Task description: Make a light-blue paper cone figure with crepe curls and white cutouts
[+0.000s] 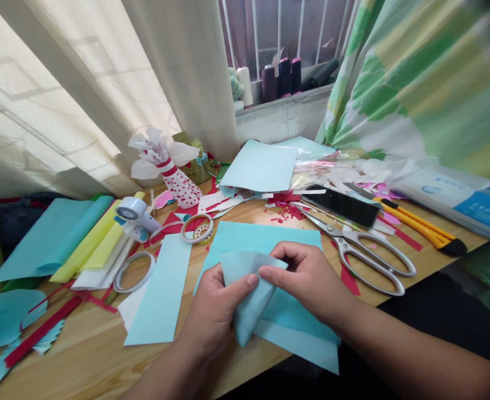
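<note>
L hand [212, 303] + R hand [305, 272] both gripped folded paper [248, 308], held above table [103, 344] over blue sheet [289, 318]. Step looked like shaping fold; next prob. needed edge pinned, L grip steady.

Scissors [339, 234]: metal, smooth, w/ soft sheen; phone [345, 206] just behind, glossy-smooth screen; box cutter [420, 225] to rt., smooth plastic hndl. L. of scissors: folded sheet [249, 303] & flat sheet [282, 314], both matt ppr., smooth; farther l., wht. handheld unit [145, 219], smooth plastic. Beneath scissors: tabletop [103, 364], wood, grain visible; behind, at rt., patterned curtain [415, 111], cloth, matt.
</note>
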`<state>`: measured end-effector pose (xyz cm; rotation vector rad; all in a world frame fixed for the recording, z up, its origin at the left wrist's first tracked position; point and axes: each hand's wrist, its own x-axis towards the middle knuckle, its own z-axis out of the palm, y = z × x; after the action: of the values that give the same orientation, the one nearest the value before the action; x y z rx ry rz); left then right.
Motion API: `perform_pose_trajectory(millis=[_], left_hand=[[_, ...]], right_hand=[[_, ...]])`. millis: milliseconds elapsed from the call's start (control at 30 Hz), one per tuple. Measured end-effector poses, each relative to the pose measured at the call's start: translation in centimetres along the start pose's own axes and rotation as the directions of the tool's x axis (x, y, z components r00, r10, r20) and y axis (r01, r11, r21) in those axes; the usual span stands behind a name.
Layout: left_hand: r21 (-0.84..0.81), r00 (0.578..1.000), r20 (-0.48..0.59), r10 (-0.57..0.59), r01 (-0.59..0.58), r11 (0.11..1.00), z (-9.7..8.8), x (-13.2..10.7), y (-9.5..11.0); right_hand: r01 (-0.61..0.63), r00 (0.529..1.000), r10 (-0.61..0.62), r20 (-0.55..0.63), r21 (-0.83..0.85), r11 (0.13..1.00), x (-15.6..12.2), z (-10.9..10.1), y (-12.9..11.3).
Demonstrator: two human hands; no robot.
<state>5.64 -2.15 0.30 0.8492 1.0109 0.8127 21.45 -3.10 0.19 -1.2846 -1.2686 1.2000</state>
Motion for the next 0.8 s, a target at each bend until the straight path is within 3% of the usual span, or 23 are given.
perform_pose_trajectory(millis=[133,200,233,267,333,400,467,567,633,733,800], left_hand=[[-0.063,1.000,0.013,-0.019,0.019,0.998,0.1,0.1,0.1],[-0.074,1.000,-0.007,-0.025,0.024,0.997,0.0,0.2,0.2],[-0.074,0.999,-0.019,-0.032,0.030,0.997,0.0,0.2,0.2],[-0.072,0.999,-0.028,-0.040,0.038,0.997,-0.1,0.2,0.3],[-0.074,0.998,-0.028,-0.057,0.055,0.996,-0.1,0.2,0.5],[-0.091,0.998,-0.020,-0.067,0.065,0.994,-0.1,0.2,0.6],[-0.099,0.997,-0.015,-0.072,0.071,0.993,-0.1,0.2,0.7],[-0.091,0.998,-0.003,-0.070,0.069,0.993,0.0,0.2,0.8],[-0.078,0.997,0.015,-0.072,0.073,0.994,0.0,0.1,0.8],[-0.045,0.994,0.072,-0.081,0.084,0.995,-0.2,0.0,0.8],[-0.013,0.987,0.136,-0.090,0.092,0.996,-0.3,0.0,0.8]], right_hand=[[0.071,0.997,-0.071,0.013,-0.031,0.997,0.2,-2.1,-0.5],[0.157,0.987,-0.160,0.003,-0.219,0.963,0.1,-4.9,-0.2],[0.187,0.978,-0.207,-0.002,-0.415,0.890,0.0,-6.6,0.2],[0.180,0.970,-0.241,-0.012,-0.628,0.757,-0.2,-8.4,0.7],[0.075,0.960,-0.276,-0.048,-0.905,0.419,-1.0,-11.6,2.3],[0.016,0.971,-0.236,-0.035,-0.978,0.210,-1.8,-13.7,4.1],[0.023,0.978,-0.210,-0.003,-0.992,0.123,-2.5,-14.5,5.5],[-0.038,0.978,-0.202,-0.059,-0.994,0.106,-2.6,-14.3,6.4],[-0.120,0.975,-0.166,-0.147,-0.980,0.162,-2.4,-14.2,6.1],[-0.225,0.953,-0.115,-0.281,-0.907,0.355,-3.1,-14.4,5.1],[-0.215,0.925,-0.135,-0.356,-0.781,0.586,-4.5,-14.3,4.4]])
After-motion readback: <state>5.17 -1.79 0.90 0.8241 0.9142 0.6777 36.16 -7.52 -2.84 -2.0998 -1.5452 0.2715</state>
